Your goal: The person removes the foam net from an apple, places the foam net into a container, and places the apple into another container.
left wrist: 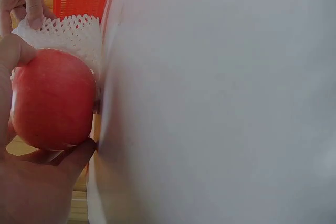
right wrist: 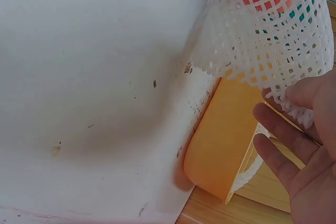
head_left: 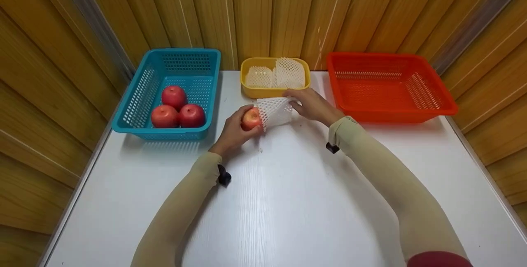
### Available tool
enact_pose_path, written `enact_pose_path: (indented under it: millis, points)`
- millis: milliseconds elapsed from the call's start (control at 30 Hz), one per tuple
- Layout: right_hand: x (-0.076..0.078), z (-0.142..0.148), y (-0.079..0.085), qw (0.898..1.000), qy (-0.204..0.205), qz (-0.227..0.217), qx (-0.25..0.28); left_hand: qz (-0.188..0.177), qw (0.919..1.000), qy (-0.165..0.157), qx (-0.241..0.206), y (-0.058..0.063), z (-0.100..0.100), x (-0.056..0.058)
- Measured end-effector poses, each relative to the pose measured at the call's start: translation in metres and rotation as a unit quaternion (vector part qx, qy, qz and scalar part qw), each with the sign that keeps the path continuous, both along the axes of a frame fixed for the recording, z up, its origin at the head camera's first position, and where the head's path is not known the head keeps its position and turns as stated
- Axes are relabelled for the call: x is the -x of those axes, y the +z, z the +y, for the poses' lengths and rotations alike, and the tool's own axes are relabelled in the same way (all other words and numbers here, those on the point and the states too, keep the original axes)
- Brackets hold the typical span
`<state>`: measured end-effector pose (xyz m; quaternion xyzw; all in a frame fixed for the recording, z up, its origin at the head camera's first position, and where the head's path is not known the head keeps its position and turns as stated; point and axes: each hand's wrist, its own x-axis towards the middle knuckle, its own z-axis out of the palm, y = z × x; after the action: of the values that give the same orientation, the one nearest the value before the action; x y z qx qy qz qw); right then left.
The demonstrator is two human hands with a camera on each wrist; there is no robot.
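In my left hand (head_left: 237, 132) I hold a red apple (left wrist: 53, 99), thumb and fingers curled round its sides. A white foam net sleeve (head_left: 275, 112) covers the apple's right end, and its far part sticks out loose toward the right. My right hand (head_left: 315, 106) pinches that loose end between thumb and forefinger, as the right wrist view shows; the other fingers (right wrist: 281, 129) are spread apart. Through the mesh in that view some of the apple's red shows. Both hands are over the white table, just in front of a yellow basket (head_left: 263, 93).
More foam net sleeves (head_left: 290, 73) lie in the yellow basket. At the left stands a blue basket (head_left: 212, 90) with three red apples, among them a front right one (head_left: 192, 115). An orange-red basket (head_left: 387, 115) stands at the right. Wood-patterned panels (head_left: 255, 12) border the table.
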<state>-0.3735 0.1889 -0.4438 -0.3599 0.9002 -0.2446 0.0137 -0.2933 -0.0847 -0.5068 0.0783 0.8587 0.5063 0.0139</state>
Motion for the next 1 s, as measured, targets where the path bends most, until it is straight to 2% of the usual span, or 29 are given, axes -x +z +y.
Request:
enact_pose_path:
  millis: [200,333,567,800,1000]
  points:
    - [0.002,-0.003,0.001,1.0,0.005,0.0,-0.008,-0.015,0.9998,0.002,0.011,0.004,-0.003,-0.004]
    - [0.005,-0.004,0.002,1.0,0.008,0.001,-0.01,-0.013,0.9995,-0.007,0.027,0.009,-0.005,-0.002]
    - [0.007,-0.003,0.007,1.0,0.0,-0.011,-0.02,-0.035,0.998,-0.01,0.05,0.02,-0.008,-0.001]
    - [0.01,-0.001,0.018,1.0,-0.009,0.007,-0.006,-0.041,0.9975,-0.01,0.057,0.026,-0.009,-0.001]
    - [0.013,-0.003,0.032,0.999,-0.031,0.009,-0.002,-0.034,0.9956,-0.032,0.081,0.029,-0.007,0.0]
